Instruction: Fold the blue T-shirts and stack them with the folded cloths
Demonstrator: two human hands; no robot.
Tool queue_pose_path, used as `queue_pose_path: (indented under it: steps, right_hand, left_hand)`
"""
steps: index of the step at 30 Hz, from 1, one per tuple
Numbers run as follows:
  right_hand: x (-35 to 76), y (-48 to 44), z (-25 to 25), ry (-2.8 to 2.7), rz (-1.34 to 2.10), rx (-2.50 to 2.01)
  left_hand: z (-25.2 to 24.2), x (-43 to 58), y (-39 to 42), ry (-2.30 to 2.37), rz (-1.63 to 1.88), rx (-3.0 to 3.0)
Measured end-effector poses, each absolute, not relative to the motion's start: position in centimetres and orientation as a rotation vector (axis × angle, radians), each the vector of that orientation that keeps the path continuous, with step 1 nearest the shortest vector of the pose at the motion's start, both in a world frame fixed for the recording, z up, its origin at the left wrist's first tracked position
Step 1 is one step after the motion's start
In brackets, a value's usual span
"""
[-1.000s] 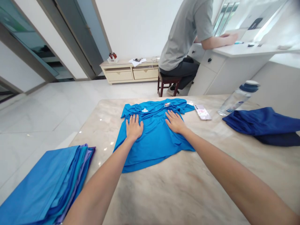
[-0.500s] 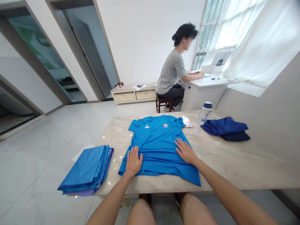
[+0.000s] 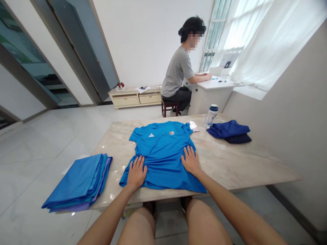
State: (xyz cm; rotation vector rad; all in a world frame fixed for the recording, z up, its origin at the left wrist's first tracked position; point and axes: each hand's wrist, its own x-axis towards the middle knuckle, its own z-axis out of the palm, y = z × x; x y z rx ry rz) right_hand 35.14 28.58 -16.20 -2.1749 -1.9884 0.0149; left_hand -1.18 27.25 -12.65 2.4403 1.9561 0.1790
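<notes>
A bright blue sports shirt [image 3: 160, 149] lies spread front-up on the marble table [image 3: 237, 163], collar away from me. My left hand [image 3: 136, 173] lies flat on its lower left part, fingers stretched out. My right hand [image 3: 190, 160] rests flat on its lower right part, fingers spread. Both palms press the cloth near the hem, and small wrinkles run between them.
A stack of folded blue and purple cloths [image 3: 79, 182] overhangs the table's left corner. At the far right lie dark blue garments [image 3: 228, 131], a water bottle [image 3: 211, 115] and a phone [image 3: 193, 126]. Another person [image 3: 177, 76] sits at a white desk [image 3: 212, 88] behind.
My hands slid from the shirt's chest down toward its hem, smoothing the cloth. The view pulled back and my knees came into sight.
</notes>
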Motion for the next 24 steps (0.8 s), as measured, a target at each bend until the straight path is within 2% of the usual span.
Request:
queue_pose_path:
  steps: [7, 17, 24]
  right_hand:
    - [36.3, 36.1, -14.7, -2.24, 0.077, -1.974]
    - [39.7, 50.4, -16.6, -2.306, 0.096, -1.846]
    - [40.3, 53.6, -16.4, -2.331, 0.125, -1.835]
  left_hand:
    - [-12.4, -0.5, 33.2, 2.02, 0.141, 2.417]
    - [-13.3, 0.5, 44.5, 2.107, 0.248, 2.301]
    - [-13.6, 0.7, 48.2, 2.129, 0.284, 2.283]
